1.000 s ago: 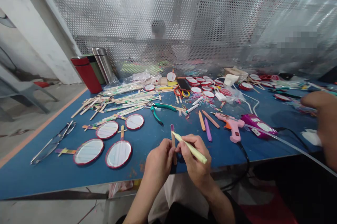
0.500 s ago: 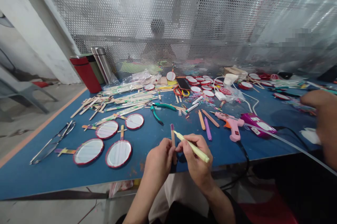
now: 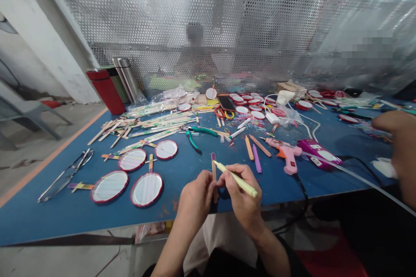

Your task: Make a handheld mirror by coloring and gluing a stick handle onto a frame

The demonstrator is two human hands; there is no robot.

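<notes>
My left hand (image 3: 195, 194) pinches an upright wooden craft stick (image 3: 214, 181) with a purple-coloured top. My right hand (image 3: 242, 194) grips a pale yellow pen-like stick (image 3: 238, 184), its thin end against the craft stick near the top. Whether that end leaves a mark is too small to tell. Just beyond my hands, on the blue table (image 3: 55, 210), lie round red-rimmed white paddles (image 3: 146, 189) on wooden handles. A co-worker's hand (image 3: 396, 127) reaches in at the right edge.
A pink hot glue gun (image 3: 286, 155) with a black cord, green-handled pliers (image 3: 195, 138), loose craft sticks (image 3: 152, 127) and long scissors (image 3: 65, 176) lie on the table. Several flasks (image 3: 125, 79) stand before a perforated metal screen (image 3: 227, 21), with a person behind it.
Both hands have risen slightly in the view, and the pale yellow stick has tilted a little. Its thin end stays at the top of the craft stick.
</notes>
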